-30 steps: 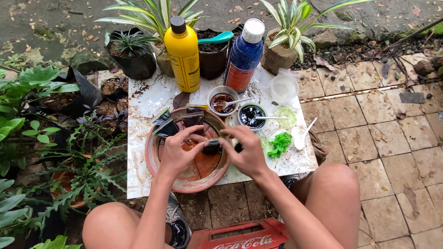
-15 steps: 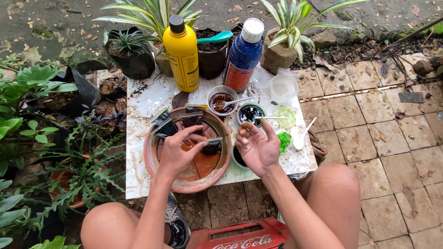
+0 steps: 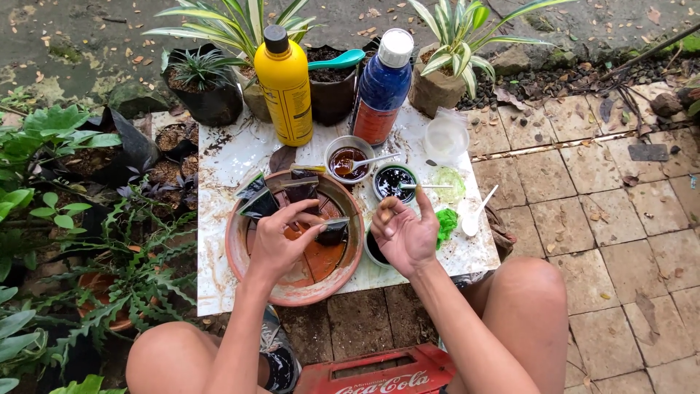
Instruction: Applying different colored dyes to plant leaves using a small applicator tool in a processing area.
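Note:
My left hand (image 3: 281,237) pinches a small dark plastic pouch (image 3: 332,232) over a terracotta saucer (image 3: 240,255) on a white tabletop (image 3: 219,175). More dark pouches (image 3: 257,197) lean against the saucer's far rim. My right hand (image 3: 405,230) hovers beside the saucer, palm up and fingers spread, holding nothing. It hangs just before a small bowl of black liquid (image 3: 394,182) with a spoon in it. A bowl of brown liquid (image 3: 347,162) stands to the left of that one.
A yellow bottle (image 3: 286,87) and a blue bottle (image 3: 383,87) stand at the table's back, with a clear plastic cup (image 3: 445,137), a white spoon (image 3: 474,215) and green plastic (image 3: 445,222) at the right. Potted plants (image 3: 200,84) ring the table. A red crate (image 3: 372,376) lies between my knees.
My right hand has let go of the pouch and drawn away to the right, turning palm up. My left hand keeps hold of the pouch over the saucer.

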